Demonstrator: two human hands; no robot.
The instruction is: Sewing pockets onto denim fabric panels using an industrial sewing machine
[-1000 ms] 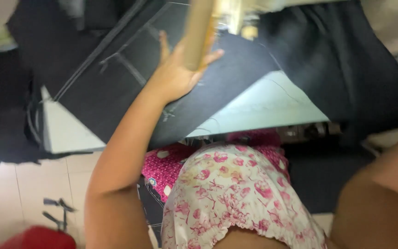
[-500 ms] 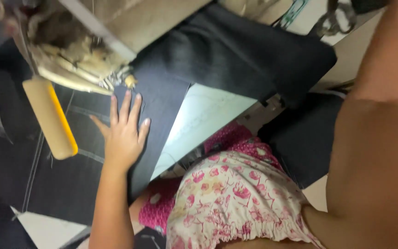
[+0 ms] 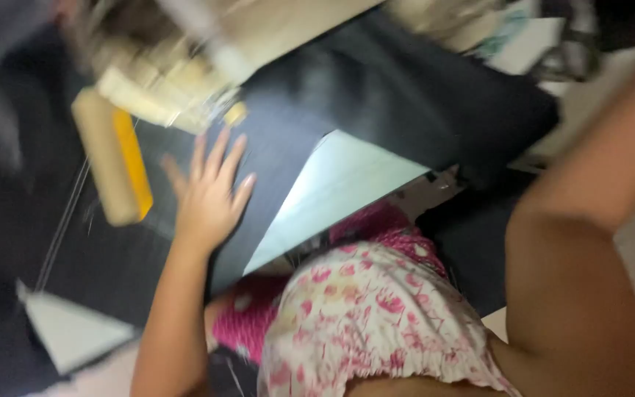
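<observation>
My left hand [image 3: 211, 192] lies flat, fingers spread, on dark fabric [image 3: 376, 95] draped over a pale table [image 3: 347, 184]. Just beyond its fingertips is the blurred cream head of a sewing machine [image 3: 163, 70]. A beige block with a yellow strip [image 3: 112, 165] sits left of the hand. My right arm [image 3: 589, 242] reaches up along the right edge; that hand is out of frame.
More dark cloth [image 3: 9, 220] hangs at the left, and a pale table corner [image 3: 75, 331] shows below it. A pink-and-white floral garment [image 3: 361, 316] covers my lap. Blurred items [image 3: 523, 37] sit at the top right. The frame is motion-blurred.
The view has swung from one frame to the other. My left hand, earlier raised near a beige object, now rests flat on the dark fabric by the machine head.
</observation>
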